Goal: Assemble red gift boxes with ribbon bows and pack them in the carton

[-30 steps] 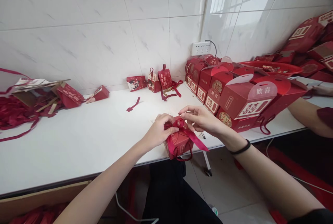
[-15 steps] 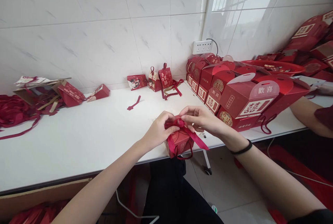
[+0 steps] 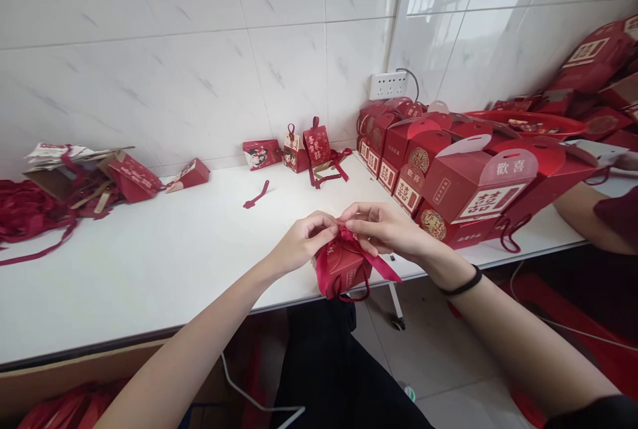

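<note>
A small red gift box [image 3: 349, 267] with a twisted cord handle sits at the table's front edge. Around its top runs a crimson ribbon [image 3: 383, 267], knotted in the middle, one tail hanging off to the right and another down the left face. My left hand [image 3: 310, 238] pinches the ribbon at the knot's left side, thumb against fingers. From the right, my right hand [image 3: 377, 226] closes on the ribbon at the top of the knot, fingertips nearly meeting the left ones. The fingertips partly hide the knot.
Stacked red boxes [image 3: 478, 183] fill the table's right side, a red tray [image 3: 528, 125] behind them. Small boxes [image 3: 295, 152] stand by the wall. A ribbon heap [image 3: 30, 213] and cartons lie left. A co-worker's arm [image 3: 588, 216] reaches in at right. Below left is a cardboard box [image 3: 64, 372].
My left hand has shifted slightly, its thumb now up at the knot. The left ribbon tail lies lower and wider over the box's face. The co-worker's hand now shows at the right edge.
</note>
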`<state>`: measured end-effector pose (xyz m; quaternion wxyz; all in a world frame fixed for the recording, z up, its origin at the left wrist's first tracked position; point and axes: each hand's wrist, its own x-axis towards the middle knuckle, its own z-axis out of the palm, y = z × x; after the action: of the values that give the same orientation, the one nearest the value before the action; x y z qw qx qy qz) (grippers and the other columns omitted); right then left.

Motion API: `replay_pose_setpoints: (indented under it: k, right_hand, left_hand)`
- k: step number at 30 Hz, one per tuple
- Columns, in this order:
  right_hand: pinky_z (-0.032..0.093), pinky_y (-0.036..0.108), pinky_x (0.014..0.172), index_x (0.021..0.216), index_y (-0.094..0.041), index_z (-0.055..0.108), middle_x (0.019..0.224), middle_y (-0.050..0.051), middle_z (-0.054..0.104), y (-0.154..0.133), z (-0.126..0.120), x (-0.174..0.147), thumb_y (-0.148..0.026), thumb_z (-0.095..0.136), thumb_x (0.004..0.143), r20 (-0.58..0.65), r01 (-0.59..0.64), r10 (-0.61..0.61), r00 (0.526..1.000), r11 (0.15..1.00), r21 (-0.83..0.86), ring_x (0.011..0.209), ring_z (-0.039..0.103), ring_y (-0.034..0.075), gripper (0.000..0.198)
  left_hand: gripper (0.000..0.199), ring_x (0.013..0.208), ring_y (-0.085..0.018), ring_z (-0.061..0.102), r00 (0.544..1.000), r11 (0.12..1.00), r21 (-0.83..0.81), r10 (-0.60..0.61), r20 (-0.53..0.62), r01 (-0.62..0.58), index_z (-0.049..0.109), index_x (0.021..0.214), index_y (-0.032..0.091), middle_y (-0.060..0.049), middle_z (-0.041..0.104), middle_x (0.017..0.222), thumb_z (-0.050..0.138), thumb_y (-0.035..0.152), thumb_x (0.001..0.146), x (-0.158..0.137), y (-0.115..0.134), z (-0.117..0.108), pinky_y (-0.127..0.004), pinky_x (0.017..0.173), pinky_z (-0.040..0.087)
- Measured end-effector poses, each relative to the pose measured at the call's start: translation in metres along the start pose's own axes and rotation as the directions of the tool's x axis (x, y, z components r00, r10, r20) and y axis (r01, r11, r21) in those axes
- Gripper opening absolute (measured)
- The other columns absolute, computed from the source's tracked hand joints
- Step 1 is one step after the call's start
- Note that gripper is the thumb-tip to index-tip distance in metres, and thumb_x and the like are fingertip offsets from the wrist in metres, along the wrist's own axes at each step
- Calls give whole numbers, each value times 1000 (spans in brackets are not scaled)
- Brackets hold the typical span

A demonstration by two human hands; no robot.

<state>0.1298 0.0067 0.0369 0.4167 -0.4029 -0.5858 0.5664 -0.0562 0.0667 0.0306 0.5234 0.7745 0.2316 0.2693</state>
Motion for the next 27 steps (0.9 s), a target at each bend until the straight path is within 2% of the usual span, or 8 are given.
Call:
replay_pose_setpoints:
  k: [5,9,12,15,22,25,27]
  right_hand:
    - [15,13,30,89,-15,52,38,-8,42,-3,2,1,-48,60,84,-37,5,-7,999,999,-44,28,29,4,35]
    - [17,13,29,91,-13,54,43,-7,47,-5,3,2,-43,61,84,-32,19,-23,999,992,-121,28,30,3,31]
    - [18,14,28,90,-13,54,63,0,61,-5,3,4,-41,61,85,-16,31,-33,999,992,-121,31,41,4,29]
    - [18,15,28,92,-13,54,78,4,64,-6,3,6,-41,62,84,6,43,-43,999,994,-100,35,48,5,30]
    - [17,14,29,102,-13,52,72,5,65,-1,-2,7,-46,58,86,-4,18,-19,1000,995,-100,33,46,6,37]
    - [17,14,30,104,-14,51,68,5,65,-4,-2,7,-46,57,86,0,-5,5,1000,996,-91,32,45,6,37]
    - [18,14,30,102,-14,50,66,4,64,-8,0,8,-46,60,84,33,-38,40,999,997,-60,31,45,6,39]
  left_hand:
    - [33,72,-12,46,999,999,-32,-43,18,43,53,80,15,-1,51,78,51,47,83,0,1,0,-26,68,36]
    - [35,69,-11,45,996,996,-43,-78,41,80,53,78,15,1,50,75,51,49,82,0,3,-2,-25,65,36]
    - [35,69,-11,47,992,993,-22,-112,53,113,55,80,15,0,53,76,49,49,84,1,4,-3,-25,64,36]
    - [34,68,-11,47,992,992,11,-125,34,125,54,78,15,0,55,75,48,48,85,3,5,-3,-24,64,36]
    - [30,66,-12,49,978,978,25,-206,11,206,55,76,15,0,58,73,49,44,83,8,8,-3,-26,64,37]
    - [29,74,-15,55,973,973,24,-229,25,228,57,74,15,-2,62,77,49,41,82,9,12,-2,-29,72,40]
    - [28,80,-17,57,964,967,30,-255,75,254,60,75,14,-4,64,80,50,39,82,10,16,-4,-31,79,41]
